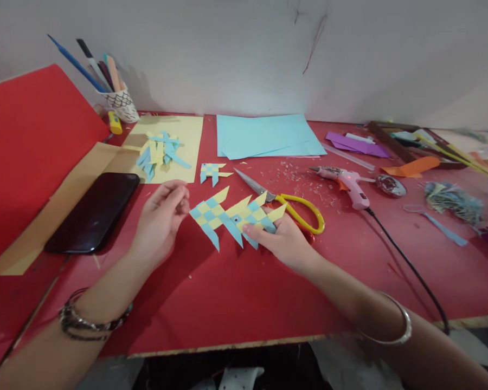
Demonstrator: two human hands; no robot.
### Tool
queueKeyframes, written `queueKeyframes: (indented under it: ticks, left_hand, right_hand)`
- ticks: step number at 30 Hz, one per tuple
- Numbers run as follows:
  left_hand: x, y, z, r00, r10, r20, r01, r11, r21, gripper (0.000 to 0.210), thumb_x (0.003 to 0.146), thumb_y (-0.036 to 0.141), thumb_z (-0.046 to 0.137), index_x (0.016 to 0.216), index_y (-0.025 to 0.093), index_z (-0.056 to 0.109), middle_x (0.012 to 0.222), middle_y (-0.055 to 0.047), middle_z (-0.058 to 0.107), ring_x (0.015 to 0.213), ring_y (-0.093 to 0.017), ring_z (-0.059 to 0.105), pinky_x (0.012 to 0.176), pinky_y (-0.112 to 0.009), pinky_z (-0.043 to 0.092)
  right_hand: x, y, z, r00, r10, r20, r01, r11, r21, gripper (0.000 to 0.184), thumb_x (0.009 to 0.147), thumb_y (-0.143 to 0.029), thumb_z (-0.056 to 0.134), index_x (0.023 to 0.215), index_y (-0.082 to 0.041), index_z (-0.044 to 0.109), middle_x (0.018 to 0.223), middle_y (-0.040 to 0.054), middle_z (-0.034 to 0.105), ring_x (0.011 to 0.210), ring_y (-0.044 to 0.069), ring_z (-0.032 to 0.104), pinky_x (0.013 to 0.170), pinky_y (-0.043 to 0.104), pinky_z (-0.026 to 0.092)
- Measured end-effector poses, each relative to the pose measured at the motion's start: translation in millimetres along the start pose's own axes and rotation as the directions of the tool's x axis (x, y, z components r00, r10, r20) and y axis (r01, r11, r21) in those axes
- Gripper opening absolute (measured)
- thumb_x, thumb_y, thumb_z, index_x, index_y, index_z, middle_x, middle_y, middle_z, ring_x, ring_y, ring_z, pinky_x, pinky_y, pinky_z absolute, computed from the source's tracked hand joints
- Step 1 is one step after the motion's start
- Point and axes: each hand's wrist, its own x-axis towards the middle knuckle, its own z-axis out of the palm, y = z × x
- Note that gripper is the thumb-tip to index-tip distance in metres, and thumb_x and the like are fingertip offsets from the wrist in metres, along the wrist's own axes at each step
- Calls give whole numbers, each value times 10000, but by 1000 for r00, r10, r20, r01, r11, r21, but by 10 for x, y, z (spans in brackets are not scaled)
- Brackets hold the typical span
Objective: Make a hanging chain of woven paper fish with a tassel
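Note:
My right hand (287, 241) grips a pair of woven paper fish (250, 216) in yellow and light blue, thumb on top, above the red table. The fish overlap or join in a row, with pointed fins and a small dark eye on one. Just left of their free end is my left hand (162, 216), fingers curled in with the thumb against them; nothing shows in it. A smaller woven fish (211, 172) lies behind them. Scissors (296, 208) with yellow handles lie partly behind my right hand.
A pink glue gun (350, 184) with a black cord lies right. Left are a phone (95, 214) and red sheet (32, 141). Paper strips (160, 151) lie on yellow paper (191, 130); blue sheets (264, 135) and a pen cup (122, 103) are behind.

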Motion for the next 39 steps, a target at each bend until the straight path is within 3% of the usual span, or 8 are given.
queueKeyframes:
  ticks: [2, 5, 9, 13, 23, 30, 36, 39]
  left_hand:
    - [5, -9, -1, 997, 43, 59, -45, 998, 39, 135, 744, 131, 527, 732, 199, 643, 699, 13, 590, 601, -67, 526, 568, -158, 419]
    - [-18, 0, -3, 965, 52, 259, -108, 972, 207, 136, 697, 260, 595, 788, 197, 674, 807, -40, 647, 768, -137, 581, 643, -195, 450]
    - [-76, 19, 3, 888, -151, 434, -106, 853, 511, 181, 582, 292, 688, 736, 196, 689, 656, -29, 640, 566, -141, 547, 478, -205, 409]
    - [-114, 24, 5, 853, -256, 455, -133, 736, 664, 159, 594, 333, 666, 600, 176, 646, 472, 32, 522, 419, -91, 428, 397, -186, 319]
    - [-132, 26, 24, 820, -272, 504, -218, 665, 714, 261, 669, 414, 577, 613, 159, 563, 505, 51, 479, 455, -79, 403, 440, -183, 332]
    - [-134, 7, 15, 839, -219, 499, -241, 671, 701, 398, 669, 448, 590, 973, 193, 561, 808, -11, 595, 650, -136, 545, 533, -207, 434]
    - [-134, 30, 27, 815, -211, 540, -289, 659, 694, 225, 727, 391, 539, 676, 171, 544, 574, 48, 483, 479, -71, 398, 447, -168, 334]
    - [-147, 31, 30, 805, -215, 553, -292, 668, 684, 216, 722, 376, 545, 658, 173, 511, 547, 63, 440, 456, -62, 356, 430, -163, 307]
  right_hand:
    - [-1, 0, -3, 1000, -2, 17, 2, 1000, -5, 177, 705, -344, 573, 733, -174, 531, 564, -62, 413, 494, 51, 331, 459, 195, 281]
    - [-2, -9, 1, 996, -10, 91, 13, 999, -31, 164, 712, -320, 559, 672, -170, 508, 547, -64, 415, 470, 45, 328, 442, 192, 273]
    - [-4, -25, 18, 988, -23, 153, 41, 993, -114, 95, 710, -249, 543, 673, -165, 521, 556, -59, 435, 476, 46, 357, 441, 188, 283]
    - [-8, -20, 27, 989, -58, 137, 82, 981, -176, 99, 709, -238, 533, 649, -165, 501, 564, -58, 437, 490, 47, 372, 447, 180, 291]
    - [-7, -43, 24, 997, -1, 72, 13, 986, -165, 127, 724, -278, 525, 700, -154, 507, 561, -48, 454, 484, 54, 385, 455, 184, 317]
    - [5, -27, 26, 996, -23, 86, 36, 988, -149, 130, 719, -243, 518, 633, -164, 462, 530, -65, 416, 464, 45, 345, 442, 184, 287]
    - [6, -26, 33, 994, -40, 101, 54, 989, -137, 134, 727, -243, 520, 638, -164, 458, 524, -72, 400, 463, 42, 343, 439, 182, 276]
    - [7, -30, 36, 994, -35, 105, 49, 990, -131, 141, 726, -237, 522, 630, -162, 452, 522, -73, 396, 461, 38, 337, 435, 180, 270]
